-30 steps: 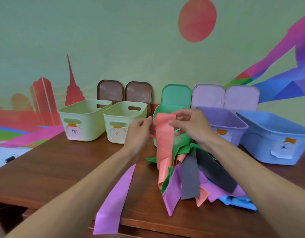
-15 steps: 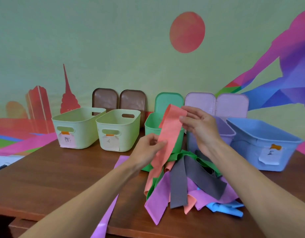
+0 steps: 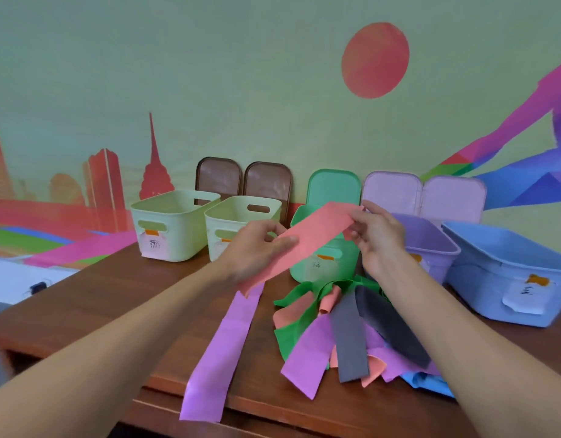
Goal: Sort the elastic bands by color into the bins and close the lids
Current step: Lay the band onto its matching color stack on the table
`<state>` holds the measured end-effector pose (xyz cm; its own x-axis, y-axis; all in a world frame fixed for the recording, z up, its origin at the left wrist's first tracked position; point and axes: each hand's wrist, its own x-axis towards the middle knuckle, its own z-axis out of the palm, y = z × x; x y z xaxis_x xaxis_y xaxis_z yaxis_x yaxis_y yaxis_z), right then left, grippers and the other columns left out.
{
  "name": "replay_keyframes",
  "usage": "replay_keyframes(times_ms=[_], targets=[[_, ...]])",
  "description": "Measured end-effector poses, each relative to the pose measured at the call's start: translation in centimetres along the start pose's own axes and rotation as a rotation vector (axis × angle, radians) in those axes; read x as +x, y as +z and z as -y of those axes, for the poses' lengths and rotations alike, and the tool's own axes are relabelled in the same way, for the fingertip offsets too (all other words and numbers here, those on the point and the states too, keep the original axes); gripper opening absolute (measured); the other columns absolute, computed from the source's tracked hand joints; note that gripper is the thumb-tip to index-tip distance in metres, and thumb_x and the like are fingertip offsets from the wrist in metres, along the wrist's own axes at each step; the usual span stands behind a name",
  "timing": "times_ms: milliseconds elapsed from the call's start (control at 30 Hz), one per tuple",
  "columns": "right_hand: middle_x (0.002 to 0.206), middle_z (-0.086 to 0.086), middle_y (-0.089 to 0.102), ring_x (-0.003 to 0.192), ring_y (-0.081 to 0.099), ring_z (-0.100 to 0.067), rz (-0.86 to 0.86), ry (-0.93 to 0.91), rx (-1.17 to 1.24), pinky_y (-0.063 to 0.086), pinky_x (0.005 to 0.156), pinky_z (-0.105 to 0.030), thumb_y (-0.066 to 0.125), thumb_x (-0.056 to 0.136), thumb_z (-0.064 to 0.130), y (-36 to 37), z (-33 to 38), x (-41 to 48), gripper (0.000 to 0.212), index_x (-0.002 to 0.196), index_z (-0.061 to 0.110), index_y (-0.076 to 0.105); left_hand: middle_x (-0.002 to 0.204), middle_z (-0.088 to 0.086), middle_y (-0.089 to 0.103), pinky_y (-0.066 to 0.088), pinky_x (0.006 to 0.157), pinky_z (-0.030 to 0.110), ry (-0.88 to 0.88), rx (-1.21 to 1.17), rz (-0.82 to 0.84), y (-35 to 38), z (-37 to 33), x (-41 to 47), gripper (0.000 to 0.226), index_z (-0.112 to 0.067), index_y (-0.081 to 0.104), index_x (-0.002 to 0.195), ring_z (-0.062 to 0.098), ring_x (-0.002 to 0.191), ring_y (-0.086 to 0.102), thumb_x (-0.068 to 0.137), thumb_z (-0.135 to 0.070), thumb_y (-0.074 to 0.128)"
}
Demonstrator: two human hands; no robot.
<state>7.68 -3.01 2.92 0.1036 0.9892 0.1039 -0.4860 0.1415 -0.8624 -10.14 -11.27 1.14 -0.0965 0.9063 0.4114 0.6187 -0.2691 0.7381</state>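
Two hands hold one salmon-pink elastic band (image 3: pixel 313 241) in the air before the green bin (image 3: pixel 345 265): the left hand (image 3: pixel 257 251) has its fingers and thumb clamped on the lower end, and the right hand (image 3: pixel 380 241) pinches the upper end. Beneath lies a tangled pile of bands (image 3: pixel 351 336) on the wooden worktop (image 3: pixel 130 305), with a long purple band (image 3: pixel 222 349) trailing over the front edge. Further out, a pale green bin (image 3: pixel 174 229) and a second pale green bin (image 3: pixel 231 222) stand left, with a purple bin (image 3: pixel 430 248) and a blue bin (image 3: pixel 494 279) right.
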Motion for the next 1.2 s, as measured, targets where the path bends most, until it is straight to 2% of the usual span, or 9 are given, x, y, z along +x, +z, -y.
replay_keyframes(times_ms=[133, 300, 533, 633, 733, 833, 967, 1067, 1200], targets=[[0.092, -0.01, 0.065, 0.065, 0.057, -0.016, 0.042, 0.043, -0.128, 0.043, 0.054, -0.023, 0.056, 0.081, -0.008, 1.2, -1.8, -0.2, 0.046, 0.123, 0.009, 0.057, 0.084, 0.0, 0.067, 0.042, 0.058, 0.022, -0.053, -0.001, 0.057, -2.3, 1.4, -1.4, 0.023, -0.019, 0.062, 0.084, 0.011, 0.066, 0.057, 0.093, -0.039, 0.056], [0.092, -0.005, 0.068, 0.069, 0.061, -0.014, -0.013, -0.092, -0.424, 0.044, 0.051, -0.021, 0.06, 0.085, 0.009, 2.8, -4.6, -0.6, 0.02, 0.103, 0.013, 0.067, 0.081, -0.004, 0.061, 0.04, 0.063, 0.024, -0.132, 0.039, 0.097, -4.2, 4.3, -3.4, 0.027, -0.013, 0.059, 0.087, 0.013, 0.071, 0.054, 0.096, -0.038, 0.051], [0.091, -0.001, 0.068, 0.062, 0.059, -0.012, 0.131, -0.154, -0.796, 0.056, 0.076, -0.028, 0.055, 0.083, -0.001, 5.5, -8.3, -0.7, 0.03, 0.072, 0.024, 0.068, 0.074, -0.006, 0.06, 0.038, 0.059, 0.022, -0.285, -0.035, 0.121, -6.4, 7.9, -6.9, 0.02, -0.017, 0.062, 0.081, 0.008, 0.065, 0.05, 0.093, -0.032, 0.057], [0.09, -0.001, 0.065, 0.067, 0.061, -0.016, 0.168, -0.171, -0.875, 0.056, 0.075, -0.029, 0.058, 0.079, -0.006, 7.0, -9.6, -0.6, 0.029, 0.09, 0.017, 0.07, 0.074, -0.004, 0.06, 0.04, 0.054, 0.02, -0.371, -0.049, 0.125, -7.4, 9.2, -7.9, 0.018, -0.016, 0.061, 0.081, 0.009, 0.062, 0.052, 0.093, -0.03, 0.057], [0.081, 0.002, 0.065, 0.087, 0.064, -0.021, 0.239, -0.209, -0.944, 0.054, 0.087, -0.038, 0.068, 0.07, -0.005, 8.0, -10.7, -0.5, 0.053, 0.116, 0.021, 0.063, 0.076, -0.001, 0.062, 0.042, 0.056, 0.021, -0.438, -0.087, 0.156, -7.8, 10.2, -8.6, 0.017, -0.014, 0.063, 0.085, 0.011, 0.063, 0.053, 0.092, -0.029, 0.058], [0.089, 0.001, 0.07, 0.096, 0.063, -0.017, 0.329, -0.205, -1.002, 0.05, 0.093, -0.035, 0.076, 0.069, -0.001, 9.0, -12.1, -0.4, 0.068, 0.13, 0.019, 0.054, 0.075, -0.002, 0.063, 0.041, 0.057, 0.021, -0.476, -0.062, 0.175, -8.3, 11.6, -9.1, 0.015, -0.014, 0.064, 0.085, 0.009, 0.061, 0.053, 0.091, -0.028, 0.061], [0.088, -0.009, 0.072, 0.076, 0.067, -0.015, 0.358, -0.212, -1.083, 0.058, 0.075, -0.032, 0.076, 0.073, 0.004, 10.1, -14.5, 0.0, 0.026, 0.099, 0.007, 0.071, 0.075, 0.002, 0.064, 0.044, 0.05, 0.019, -0.533, -0.046, 0.188, -8.5, 13.1, -9.5, 0.017, -0.012, 0.064, 0.082, 0.012, 0.061, 0.056, 0.089, -0.028, 0.064], [0.07, -0.008, 0.069, 0.057, 0.065, -0.006, 0.382, -0.233, -1.128, 0.053, 0.056, -0.015, 0.074, 0.077, 0.004, 10.9, -16.3, 0.1, 0.01, 0.085, 0.007, 0.072, 0.075, 0.002, 0.063, 0.047, 0.048, 0.02, -0.57, -0.044, 0.199, -8.7, 13.7, -9.7, 0.018, -0.013, 0.062, 0.079, 0.014, 0.063, 0.058, 0.09, -0.027, 0.063], [0.075, -0.015, 0.072, 0.073, 0.071, -0.024, 0.449, -0.248, -1.205, 0.058, 0.079, -0.035, 0.072, 0.079, 0.004, 11.6, -18.5, -0.2, 0.005, 0.084, 0.001, 0.072, 0.072, -0.002, 0.061, 0.044, 0.047, 0.019, -0.622, -0.056, 0.213, -9.3, 14.3, -10.1, 0.015, -0.014, 0.061, 0.079, 0.01, 0.062, 0.058, 0.088, -0.026, 0.066]])
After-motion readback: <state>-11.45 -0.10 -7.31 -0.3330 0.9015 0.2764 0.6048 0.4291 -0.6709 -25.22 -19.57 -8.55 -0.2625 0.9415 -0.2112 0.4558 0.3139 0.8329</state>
